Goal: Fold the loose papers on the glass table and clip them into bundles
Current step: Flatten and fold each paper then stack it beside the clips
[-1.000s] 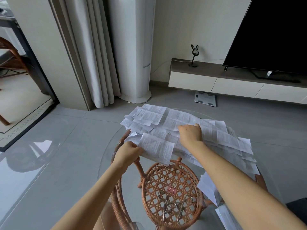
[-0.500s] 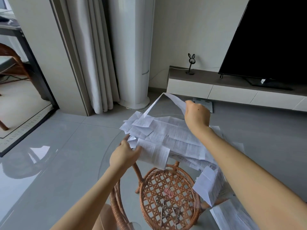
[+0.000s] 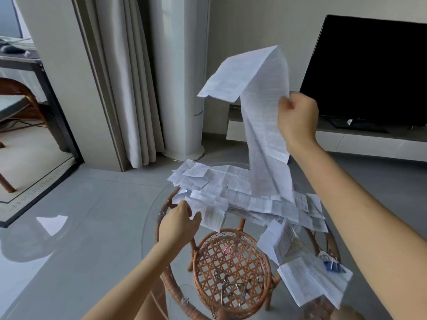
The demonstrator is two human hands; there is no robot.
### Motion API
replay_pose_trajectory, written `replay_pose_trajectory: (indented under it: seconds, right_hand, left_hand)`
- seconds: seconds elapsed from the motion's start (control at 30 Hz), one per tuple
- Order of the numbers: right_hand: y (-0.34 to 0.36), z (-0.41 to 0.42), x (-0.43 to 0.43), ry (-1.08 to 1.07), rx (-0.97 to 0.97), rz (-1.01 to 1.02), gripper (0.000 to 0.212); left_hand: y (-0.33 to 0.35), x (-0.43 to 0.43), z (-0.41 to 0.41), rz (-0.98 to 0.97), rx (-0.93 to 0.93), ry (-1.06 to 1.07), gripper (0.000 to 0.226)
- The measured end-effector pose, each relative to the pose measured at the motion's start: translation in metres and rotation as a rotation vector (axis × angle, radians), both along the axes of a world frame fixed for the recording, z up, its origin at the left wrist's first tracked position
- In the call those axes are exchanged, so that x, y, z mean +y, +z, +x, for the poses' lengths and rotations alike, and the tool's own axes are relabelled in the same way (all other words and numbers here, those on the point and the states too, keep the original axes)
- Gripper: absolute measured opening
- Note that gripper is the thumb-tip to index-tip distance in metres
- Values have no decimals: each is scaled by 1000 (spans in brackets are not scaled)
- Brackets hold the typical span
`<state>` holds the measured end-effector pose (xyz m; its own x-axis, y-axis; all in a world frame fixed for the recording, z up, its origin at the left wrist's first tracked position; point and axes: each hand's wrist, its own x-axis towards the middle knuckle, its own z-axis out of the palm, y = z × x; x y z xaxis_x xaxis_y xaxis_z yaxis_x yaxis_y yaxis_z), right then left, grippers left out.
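A heap of loose printed papers [image 3: 233, 190] covers the far half of the round glass table [image 3: 150, 229]. My right hand [image 3: 297, 118] pinches a long creased sheet [image 3: 263, 125] by its right edge and holds it high above the heap; its top flops over to the left. My left hand [image 3: 182, 219] holds the near left edge of the heap, thumb against a sheet. Folded bundles [image 3: 307, 276] lie at the near right, one with a blue binder clip [image 3: 332, 265].
A woven rattan shelf [image 3: 231, 271] under the glass carries metal clips and a pink clip [image 3: 227, 249]. A black television [image 3: 369, 72] on a low cabinet stands behind on the right. Curtains and a white tower unit [image 3: 182, 77] stand at the back.
My right hand has lifted one long sheet from the heap, up and to the right, and the sheet has unfolded. My left hand has stayed at the heap's near left edge.
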<state>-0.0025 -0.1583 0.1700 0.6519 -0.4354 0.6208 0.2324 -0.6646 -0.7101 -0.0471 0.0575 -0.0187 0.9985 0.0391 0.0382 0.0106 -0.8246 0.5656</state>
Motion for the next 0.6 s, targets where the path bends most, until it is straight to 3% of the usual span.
replay_pose_trajectory:
  seconds: [0.1,0.17,0.23,0.3,0.33,0.37,0.43,0.53,0.6]
  right_hand:
    - [9,-19,-6,109,21,329,37]
    - [10,-28,-13,132,107,492,18]
    - [5,-35,-17,158,229,602,25]
    - [-5,-45,-13,216,338,631,20]
    - [-12,-51,-8,243,406,635,11]
    - [-19,-57,-2,268,473,637,17]
    - [-39,-66,14,321,587,623,21]
    - [-71,-77,45,417,699,658,11]
    - [-88,-80,61,479,769,713,11]
  left_hand:
    - [2,3,-6,-18,-14,1,22]
    - [6,4,-9,-88,11,-2,25]
    - [15,7,-13,-229,13,-18,30]
    - [30,11,-19,-477,37,-46,39]
    - [40,14,-23,-689,111,-70,48]
    - [51,16,-27,-924,226,-109,56]
    - [67,22,-31,-1181,415,-194,63]
    - [75,26,-33,-1177,414,-206,53]
    - [71,27,-33,-1195,351,-45,40]
